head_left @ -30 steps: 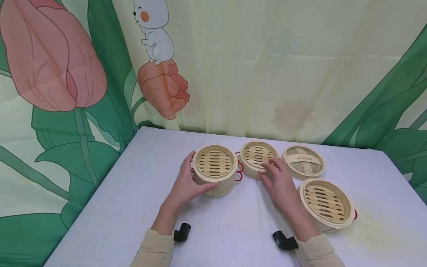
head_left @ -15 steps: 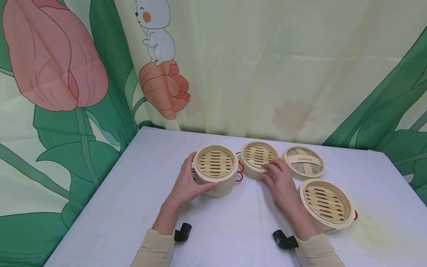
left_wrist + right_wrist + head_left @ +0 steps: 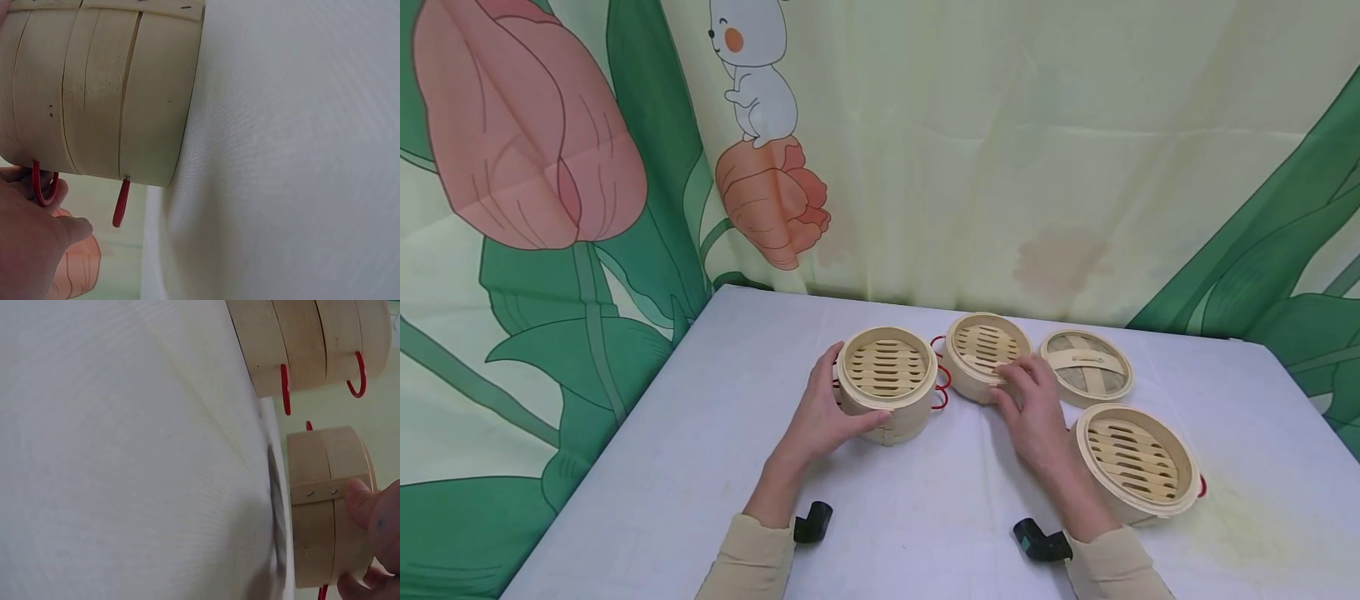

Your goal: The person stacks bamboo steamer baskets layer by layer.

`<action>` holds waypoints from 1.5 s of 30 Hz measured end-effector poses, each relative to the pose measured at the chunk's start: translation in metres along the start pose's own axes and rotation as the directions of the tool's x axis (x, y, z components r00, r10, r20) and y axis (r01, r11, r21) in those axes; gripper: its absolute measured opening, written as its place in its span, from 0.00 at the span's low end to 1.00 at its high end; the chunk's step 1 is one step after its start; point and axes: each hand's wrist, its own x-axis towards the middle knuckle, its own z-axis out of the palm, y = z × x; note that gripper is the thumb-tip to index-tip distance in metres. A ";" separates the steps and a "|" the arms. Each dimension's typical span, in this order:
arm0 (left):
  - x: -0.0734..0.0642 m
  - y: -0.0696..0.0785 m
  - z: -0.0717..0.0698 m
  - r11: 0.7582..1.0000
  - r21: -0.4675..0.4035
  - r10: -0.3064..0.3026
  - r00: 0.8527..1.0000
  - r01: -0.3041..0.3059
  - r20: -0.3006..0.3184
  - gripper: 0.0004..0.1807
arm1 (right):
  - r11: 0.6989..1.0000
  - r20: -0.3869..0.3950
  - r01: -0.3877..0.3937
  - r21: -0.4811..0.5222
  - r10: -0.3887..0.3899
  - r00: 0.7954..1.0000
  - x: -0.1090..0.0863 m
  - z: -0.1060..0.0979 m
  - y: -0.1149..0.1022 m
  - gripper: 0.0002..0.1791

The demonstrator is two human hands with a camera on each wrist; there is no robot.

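My left hand [image 3: 823, 421] holds a round stack of bamboo steamer baskets [image 3: 887, 375]. Its thumb lies across the front, with the other fingers around the left side. In the left wrist view, red loops [image 3: 122, 203] stick out from the stacked baskets [image 3: 94, 94]. To the right, my right hand [image 3: 1036, 408] grips the near right side of another bamboo steamer [image 3: 985, 350], which has a slatted floor. The right wrist view shows the thumb [image 3: 359, 500] on that steamer's wall [image 3: 312, 537]; whether its base touches the cloth I cannot tell.
A woven bamboo lid [image 3: 1086, 367] lies behind my right hand. Nearer, by the right forearm, sits a separate steamer basket [image 3: 1135, 462] with a red loop. A white cloth covers the table [image 3: 925, 517]; a printed curtain [image 3: 970, 167] hangs behind it.
The steamer under my right hand has shifted slightly away and to the right, its position a little changed against the lid. My left hand stays on the stack.
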 end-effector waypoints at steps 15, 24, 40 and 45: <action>-0.001 -0.001 0.000 1.000 -0.010 0.001 1.000 -0.001 0.000 0.64 | 0.996 -0.148 0.091 0.010 -0.089 0.985 0.017 -0.013 -0.020 0.16; 0.000 -0.002 0.000 1.000 -0.006 0.008 1.000 -0.008 -0.003 0.64 | 1.000 -0.148 0.028 -0.007 -0.029 0.989 0.034 -0.029 -0.045 0.16; 0.001 -0.003 0.001 1.000 0.001 0.007 1.000 -0.007 0.000 0.63 | 1.000 -0.144 -0.007 0.013 0.009 0.990 0.049 -0.047 -0.076 0.14; 0.001 -0.002 0.001 1.000 -0.001 0.021 1.000 -0.021 -0.002 0.64 | 0.999 -0.145 0.023 0.046 -0.016 0.989 0.051 -0.049 -0.085 0.14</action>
